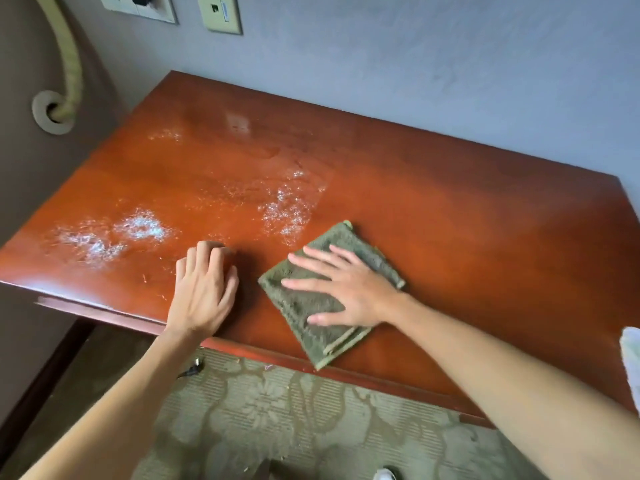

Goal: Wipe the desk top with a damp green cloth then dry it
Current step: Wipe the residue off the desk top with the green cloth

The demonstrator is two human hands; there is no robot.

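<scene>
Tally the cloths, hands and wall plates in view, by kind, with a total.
Green cloth under the right hand: 1
White cloth at the desk's right edge: 1
Hands, left hand and right hand: 2
Wall plates: 2
Total: 6

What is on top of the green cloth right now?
The right hand lies flat on the folded green cloth, fingers spread. The desk top beneath the cloth is covered, so its state there is unseen.
</scene>
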